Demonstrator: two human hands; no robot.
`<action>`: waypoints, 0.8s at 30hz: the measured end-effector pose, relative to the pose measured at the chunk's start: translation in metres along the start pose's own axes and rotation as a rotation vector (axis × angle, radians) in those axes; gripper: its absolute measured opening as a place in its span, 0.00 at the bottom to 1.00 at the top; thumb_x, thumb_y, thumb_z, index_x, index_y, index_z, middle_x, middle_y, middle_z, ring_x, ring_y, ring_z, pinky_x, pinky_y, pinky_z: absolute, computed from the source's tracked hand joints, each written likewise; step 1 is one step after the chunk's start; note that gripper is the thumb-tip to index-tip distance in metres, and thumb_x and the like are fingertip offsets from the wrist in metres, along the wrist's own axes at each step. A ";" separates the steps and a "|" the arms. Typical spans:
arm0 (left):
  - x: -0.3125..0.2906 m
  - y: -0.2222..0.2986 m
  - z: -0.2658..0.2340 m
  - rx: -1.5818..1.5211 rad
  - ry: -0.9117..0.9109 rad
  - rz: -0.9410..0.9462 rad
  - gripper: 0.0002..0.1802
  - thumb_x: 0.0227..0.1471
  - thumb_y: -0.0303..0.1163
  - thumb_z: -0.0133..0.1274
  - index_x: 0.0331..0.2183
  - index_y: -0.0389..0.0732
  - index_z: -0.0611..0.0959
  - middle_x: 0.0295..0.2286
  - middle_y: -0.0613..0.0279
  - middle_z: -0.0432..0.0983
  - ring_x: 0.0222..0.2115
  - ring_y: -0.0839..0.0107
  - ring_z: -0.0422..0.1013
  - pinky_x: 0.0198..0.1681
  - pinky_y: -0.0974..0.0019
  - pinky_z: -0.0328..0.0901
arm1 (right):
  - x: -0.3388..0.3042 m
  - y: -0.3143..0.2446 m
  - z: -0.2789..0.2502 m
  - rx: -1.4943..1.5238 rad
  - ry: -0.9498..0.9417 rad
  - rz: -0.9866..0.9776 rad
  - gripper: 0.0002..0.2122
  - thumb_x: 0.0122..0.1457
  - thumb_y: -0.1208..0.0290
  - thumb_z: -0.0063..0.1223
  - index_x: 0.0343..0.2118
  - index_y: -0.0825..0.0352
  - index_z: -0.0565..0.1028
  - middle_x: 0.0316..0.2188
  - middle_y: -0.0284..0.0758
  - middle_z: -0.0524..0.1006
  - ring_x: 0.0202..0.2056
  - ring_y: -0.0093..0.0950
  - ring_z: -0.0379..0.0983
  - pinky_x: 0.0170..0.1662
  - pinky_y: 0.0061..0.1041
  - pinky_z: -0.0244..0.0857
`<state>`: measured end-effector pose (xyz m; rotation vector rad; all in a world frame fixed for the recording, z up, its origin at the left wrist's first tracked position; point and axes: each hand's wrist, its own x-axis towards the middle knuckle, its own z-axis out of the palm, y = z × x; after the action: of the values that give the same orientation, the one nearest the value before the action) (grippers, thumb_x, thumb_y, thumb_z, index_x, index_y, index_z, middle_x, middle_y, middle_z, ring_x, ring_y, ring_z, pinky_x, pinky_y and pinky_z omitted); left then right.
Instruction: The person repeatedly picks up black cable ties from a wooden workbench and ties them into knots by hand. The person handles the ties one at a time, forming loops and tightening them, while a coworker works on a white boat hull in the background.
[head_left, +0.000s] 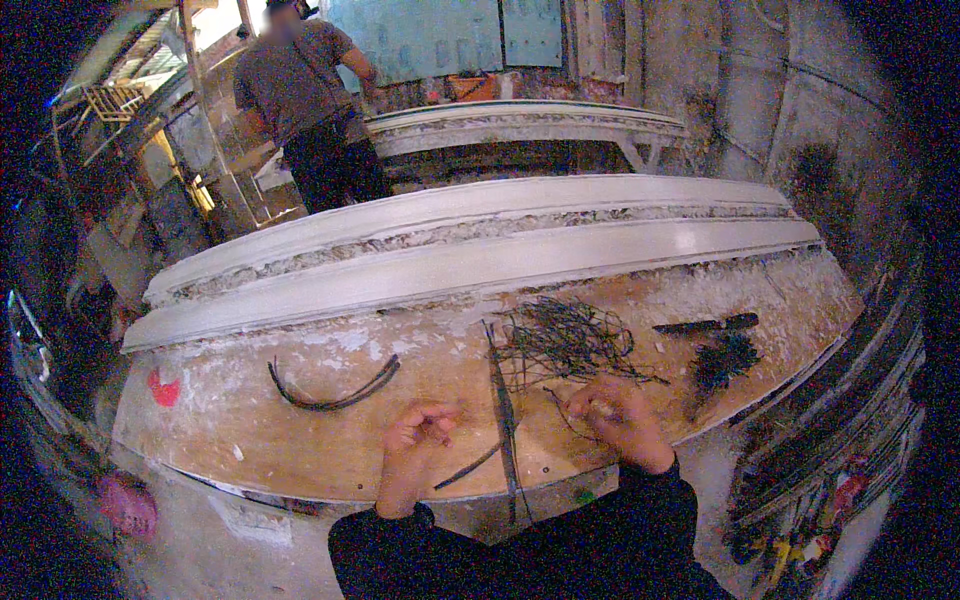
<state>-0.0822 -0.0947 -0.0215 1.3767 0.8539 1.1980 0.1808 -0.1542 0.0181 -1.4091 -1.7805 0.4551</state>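
Note:
My left hand (424, 426) is over the front of the wooden board (330, 450), its fingers curled in a pinch; I cannot make out anything between them. To its right, my right hand (612, 412) is closed, and a thin dark strand (568, 420) runs out beside its fingers. A tangled heap of dark strands (570, 342) lies just beyond the right hand. Between my hands, long dark strips (503, 410) lie lengthwise, and a shorter strip (468, 466) slants toward them. A curved bundle of dark strips (335, 404) rests left of my left hand.
Right of the heap lie a dark-handled knife (706, 324) and a dark frayed clump (726, 360). A red piece (163, 387) sits at the board's left end. Long white moldings (480, 255) edge the far side. Another person (305, 95) stands beyond, beside a second bench (520, 125).

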 end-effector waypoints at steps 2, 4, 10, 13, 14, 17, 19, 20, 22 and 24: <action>0.000 0.002 0.005 0.172 -0.002 0.110 0.07 0.45 0.30 0.52 0.30 0.40 0.79 0.30 0.65 0.70 0.29 0.74 0.66 0.30 0.73 0.62 | 0.004 0.013 -0.007 -0.106 0.173 0.127 0.05 0.47 0.72 0.52 0.27 0.66 0.74 0.27 0.35 0.74 0.32 0.34 0.70 0.36 0.28 0.62; 0.000 0.004 0.007 0.242 -0.010 0.112 0.07 0.45 0.30 0.52 0.29 0.39 0.79 0.29 0.64 0.70 0.29 0.74 0.66 0.31 0.74 0.62 | 0.009 0.022 -0.009 -0.241 0.311 0.169 0.07 0.46 0.71 0.53 0.29 0.65 0.75 0.27 0.37 0.74 0.32 0.34 0.70 0.36 0.29 0.63; -0.003 0.004 0.019 0.381 -0.107 0.070 0.09 0.43 0.32 0.54 0.29 0.39 0.79 0.28 0.63 0.70 0.30 0.73 0.66 0.34 0.71 0.61 | 0.011 0.015 -0.009 -0.364 0.395 0.140 0.11 0.46 0.70 0.54 0.34 0.65 0.75 0.27 0.39 0.74 0.30 0.33 0.71 0.34 0.29 0.65; -0.010 0.002 0.033 0.592 -0.240 0.142 0.13 0.42 0.35 0.55 0.32 0.40 0.78 0.27 0.62 0.70 0.29 0.68 0.67 0.35 0.66 0.61 | 0.007 -0.001 -0.002 -0.107 0.193 0.156 0.11 0.47 0.67 0.53 0.33 0.65 0.75 0.28 0.39 0.74 0.29 0.33 0.71 0.32 0.29 0.65; -0.013 0.001 0.038 0.699 -0.276 0.207 0.14 0.41 0.36 0.56 0.33 0.41 0.77 0.27 0.61 0.70 0.28 0.66 0.67 0.35 0.64 0.61 | 0.007 -0.007 -0.002 -0.131 0.039 0.113 0.11 0.48 0.66 0.53 0.33 0.65 0.74 0.29 0.38 0.74 0.29 0.34 0.71 0.32 0.29 0.65; -0.022 -0.006 0.055 0.805 -0.316 0.003 0.18 0.39 0.36 0.56 0.36 0.42 0.75 0.27 0.58 0.70 0.29 0.60 0.66 0.36 0.60 0.60 | 0.000 -0.024 0.004 -0.138 -0.456 0.055 0.12 0.49 0.62 0.51 0.33 0.65 0.73 0.28 0.37 0.74 0.28 0.34 0.71 0.31 0.29 0.65; -0.022 -0.010 0.061 0.885 -0.262 0.195 0.19 0.38 0.35 0.56 0.37 0.43 0.74 0.27 0.58 0.70 0.30 0.59 0.66 0.37 0.59 0.59 | -0.002 -0.031 0.013 -0.112 -0.648 0.006 0.13 0.49 0.61 0.51 0.34 0.64 0.73 0.28 0.37 0.73 0.28 0.35 0.70 0.31 0.30 0.65; -0.021 -0.013 0.062 0.982 -0.242 0.282 0.20 0.37 0.34 0.55 0.37 0.43 0.74 0.27 0.57 0.70 0.31 0.58 0.66 0.38 0.58 0.58 | -0.001 -0.032 0.018 -0.095 -0.669 -0.034 0.13 0.49 0.61 0.50 0.34 0.64 0.72 0.29 0.37 0.73 0.29 0.35 0.70 0.32 0.30 0.65; -0.023 -0.017 0.062 0.898 -0.209 0.224 0.19 0.37 0.33 0.55 0.37 0.43 0.74 0.28 0.57 0.70 0.32 0.57 0.66 0.38 0.57 0.58 | 0.000 -0.031 0.027 -0.084 -0.635 -0.124 0.13 0.48 0.61 0.51 0.34 0.64 0.72 0.30 0.38 0.72 0.32 0.36 0.69 0.34 0.31 0.64; -0.024 -0.022 0.061 0.817 -0.190 0.161 0.19 0.37 0.31 0.54 0.37 0.43 0.74 0.29 0.57 0.70 0.32 0.57 0.66 0.38 0.56 0.58 | 0.002 -0.027 0.036 -0.094 -0.526 -0.222 0.13 0.47 0.63 0.52 0.34 0.64 0.72 0.32 0.39 0.70 0.35 0.37 0.68 0.36 0.32 0.63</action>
<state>-0.0269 -0.1296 -0.0431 2.2090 1.1729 0.8273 0.1360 -0.1542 0.0153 -1.2017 -2.3766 0.6737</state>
